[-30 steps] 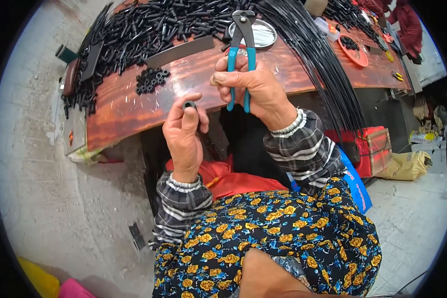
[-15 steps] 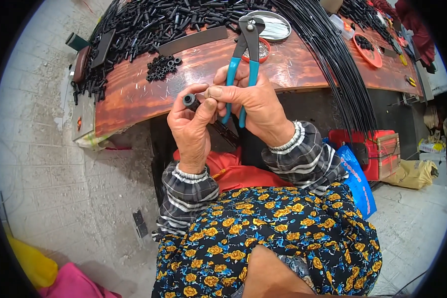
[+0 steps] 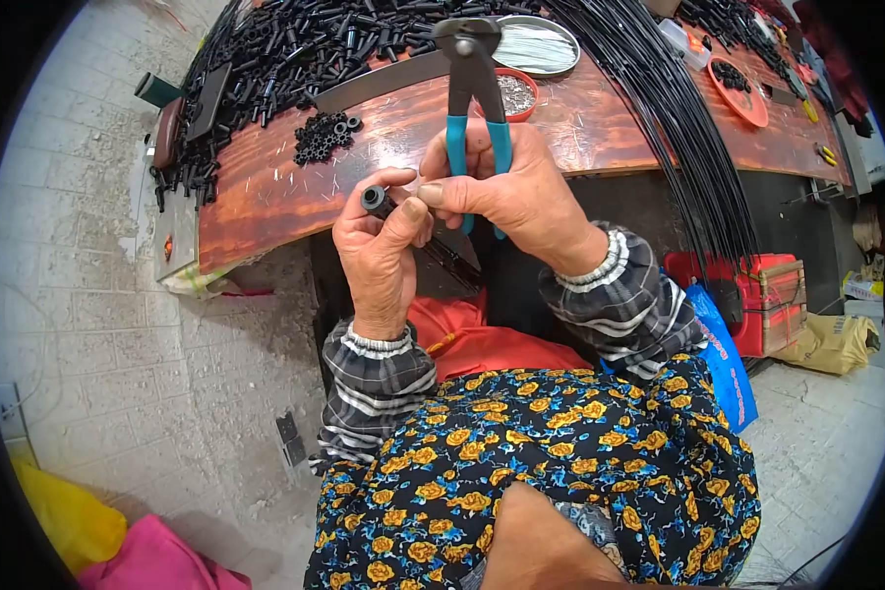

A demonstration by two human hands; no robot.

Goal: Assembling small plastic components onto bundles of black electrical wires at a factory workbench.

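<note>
One black tube [image 3: 375,200], clamped in the left hand's grip [image 3: 382,236] near the counter's edge [image 3: 256,214], looks unfinished, the right hand's grip [image 3: 509,192] closed around blue-handled pliers [image 3: 474,84], while heaped black pieces [image 3: 359,31] seem left undone.

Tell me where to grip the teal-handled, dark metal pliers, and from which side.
Probably best by the two teal handles, coming from the right: the pliers stand upright, jaws up, handles spread below, with the right hand around them.

A head-worn fisheye looks down on the fingers [image 3: 467,194] from close above.
</note>
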